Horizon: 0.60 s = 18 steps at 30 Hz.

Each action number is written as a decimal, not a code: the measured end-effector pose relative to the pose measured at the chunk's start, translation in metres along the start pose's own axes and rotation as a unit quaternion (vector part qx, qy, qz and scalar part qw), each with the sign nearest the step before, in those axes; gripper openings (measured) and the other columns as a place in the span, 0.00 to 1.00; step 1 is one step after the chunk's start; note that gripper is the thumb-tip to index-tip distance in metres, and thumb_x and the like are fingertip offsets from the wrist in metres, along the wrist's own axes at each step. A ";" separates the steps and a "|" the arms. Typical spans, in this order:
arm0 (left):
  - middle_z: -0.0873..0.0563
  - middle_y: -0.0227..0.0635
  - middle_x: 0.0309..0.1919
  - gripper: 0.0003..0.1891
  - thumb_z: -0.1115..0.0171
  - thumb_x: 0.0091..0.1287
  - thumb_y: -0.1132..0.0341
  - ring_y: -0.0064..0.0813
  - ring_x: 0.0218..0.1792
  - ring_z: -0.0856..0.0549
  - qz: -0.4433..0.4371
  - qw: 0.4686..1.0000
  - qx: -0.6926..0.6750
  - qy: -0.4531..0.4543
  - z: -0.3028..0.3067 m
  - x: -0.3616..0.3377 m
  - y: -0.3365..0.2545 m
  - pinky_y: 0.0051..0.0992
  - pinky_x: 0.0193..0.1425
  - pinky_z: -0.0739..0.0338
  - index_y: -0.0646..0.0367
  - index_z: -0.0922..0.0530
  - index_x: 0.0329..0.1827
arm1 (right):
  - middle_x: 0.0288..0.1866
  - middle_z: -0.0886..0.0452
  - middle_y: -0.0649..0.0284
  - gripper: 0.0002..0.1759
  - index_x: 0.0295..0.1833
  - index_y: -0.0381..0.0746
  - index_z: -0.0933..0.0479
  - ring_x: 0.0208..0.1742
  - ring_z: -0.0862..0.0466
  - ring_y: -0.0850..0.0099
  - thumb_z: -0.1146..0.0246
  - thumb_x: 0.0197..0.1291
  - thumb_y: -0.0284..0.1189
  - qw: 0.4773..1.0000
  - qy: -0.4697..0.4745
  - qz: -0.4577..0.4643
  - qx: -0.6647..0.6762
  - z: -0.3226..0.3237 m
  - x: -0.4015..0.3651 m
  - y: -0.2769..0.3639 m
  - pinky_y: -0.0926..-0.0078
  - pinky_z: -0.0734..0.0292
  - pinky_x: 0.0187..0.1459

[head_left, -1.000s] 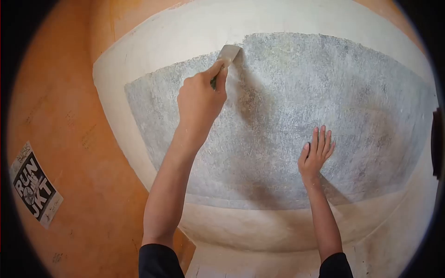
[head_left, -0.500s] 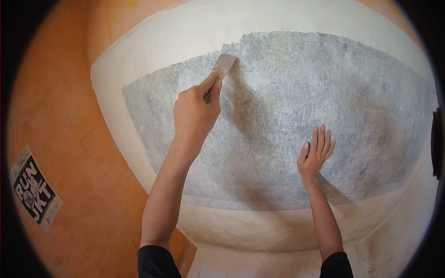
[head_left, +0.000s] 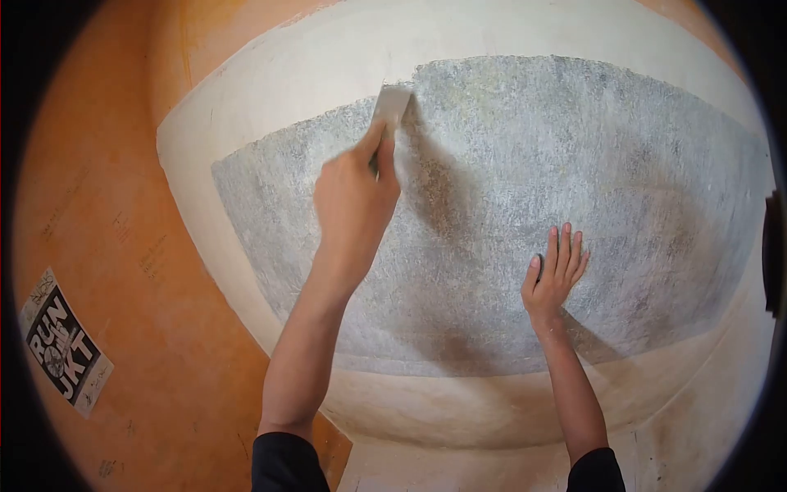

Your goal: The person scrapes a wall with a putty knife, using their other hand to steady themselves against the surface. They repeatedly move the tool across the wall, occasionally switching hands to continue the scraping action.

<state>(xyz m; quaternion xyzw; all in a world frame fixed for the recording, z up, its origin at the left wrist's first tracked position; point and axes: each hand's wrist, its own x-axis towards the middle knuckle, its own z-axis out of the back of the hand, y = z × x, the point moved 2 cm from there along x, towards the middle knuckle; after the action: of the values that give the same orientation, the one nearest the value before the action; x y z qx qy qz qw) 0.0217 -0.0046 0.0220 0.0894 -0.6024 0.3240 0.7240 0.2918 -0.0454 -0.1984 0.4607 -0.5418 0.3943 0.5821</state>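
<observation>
My left hand (head_left: 357, 197) is closed around a putty knife (head_left: 393, 104), its flat metal blade pointing up. The blade's tip lies at the upper edge of a rough grey patch (head_left: 525, 156), where the grey meets a smooth white band (head_left: 279, 86) in a small step. Most of the knife's handle is hidden by my fingers. Lower and to the right, my right hand (head_left: 555, 279) rests on the grey patch with its fingers stretched out and holds nothing.
An orange wall (head_left: 123, 189) with faint handwriting stands at the left, bearing a black-and-white sticker (head_left: 61, 348). The patched surface curves, with a pale rounded ledge (head_left: 459, 414) below it. A dark object (head_left: 771, 254) shows at the right edge.
The putty knife in my left hand has moved slightly up to the white band's edge, and its blade stands more upright. My right hand has stayed nearly in place.
</observation>
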 end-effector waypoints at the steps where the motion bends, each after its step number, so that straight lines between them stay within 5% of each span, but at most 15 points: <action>1: 0.14 0.56 0.27 0.15 0.39 0.73 0.60 0.53 0.32 0.11 0.002 1.000 0.002 -0.001 0.001 0.003 -0.002 0.40 0.37 0.20 0.53 0.13 0.57 | 0.80 0.35 0.54 0.28 0.77 0.38 0.33 0.83 0.43 0.51 0.53 0.76 0.37 1.000 0.000 -0.001 -0.002 0.000 -0.001 0.000 0.42 0.62 0.79; 8: 0.15 0.55 0.25 0.15 0.38 0.73 0.60 0.43 0.23 0.13 0.032 0.998 -0.009 0.053 -0.001 -0.006 -0.004 0.36 0.32 0.23 0.52 0.13 0.58 | 0.81 0.36 0.54 0.28 0.77 0.38 0.33 0.83 0.44 0.51 0.53 0.77 0.38 1.000 0.010 0.000 -0.004 0.001 -0.001 -0.002 0.43 0.62 0.79; 10: 0.14 0.54 0.25 0.15 0.38 0.73 0.61 0.42 0.22 0.14 0.021 0.999 -0.037 -0.018 -0.011 0.003 -0.006 0.34 0.32 0.23 0.54 0.13 0.58 | 0.81 0.36 0.54 0.28 0.77 0.38 0.33 0.83 0.44 0.51 0.53 0.77 0.38 1.000 0.007 -0.002 -0.011 0.001 -0.001 -0.003 0.43 0.61 0.79; 18: 0.13 0.55 0.28 0.15 0.40 0.73 0.61 0.47 0.27 0.11 0.038 0.999 -0.034 0.016 -0.007 0.004 -0.008 0.38 0.35 0.20 0.56 0.13 0.56 | 0.81 0.36 0.54 0.28 0.76 0.37 0.33 0.83 0.44 0.51 0.53 0.76 0.37 1.000 0.002 0.003 -0.007 -0.001 -0.001 -0.001 0.43 0.61 0.79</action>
<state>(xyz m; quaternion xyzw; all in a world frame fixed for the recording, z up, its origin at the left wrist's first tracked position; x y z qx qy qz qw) 0.0328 -0.0059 0.0257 0.0364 -0.6042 0.3322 0.7233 0.2931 -0.0447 -0.1999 0.4537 -0.5447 0.3933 0.5854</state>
